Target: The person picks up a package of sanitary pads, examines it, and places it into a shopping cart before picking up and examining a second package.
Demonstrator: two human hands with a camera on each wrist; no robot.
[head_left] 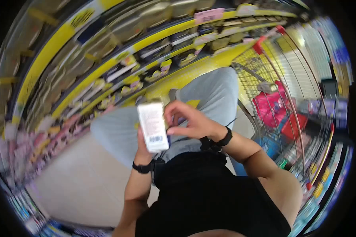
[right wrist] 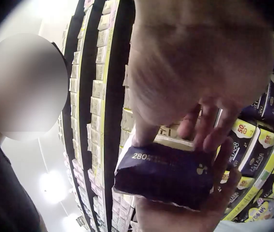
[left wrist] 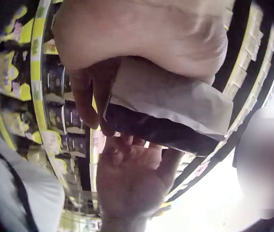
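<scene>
A small soft pack (head_left: pixel 152 125) is held in front of the body, its white printed face with a barcode turned up in the head view. Its dark purple side (right wrist: pixel 163 174) carries the number 280 in the right wrist view. My left hand (head_left: pixel 143 144) grips the pack from below and the side, mostly hidden behind it in the head view. At the opposite edge is my right hand (head_left: pixel 195 121), thumb and bent fingers on the pack. The left wrist view shows the right hand (left wrist: pixel 132 176) beyond the pack's dark side (left wrist: pixel 156 130).
Shelves with yellow edge strips (head_left: pixel 146 43) rise in front, filled with packs. Similar dark packs (right wrist: pixel 245 150) stand on a shelf in the right wrist view. On the right is a wire shopping cart (head_left: pixel 283 75) with a bright pink package (head_left: pixel 269 108). My bent knees (head_left: pixel 211 89) are below.
</scene>
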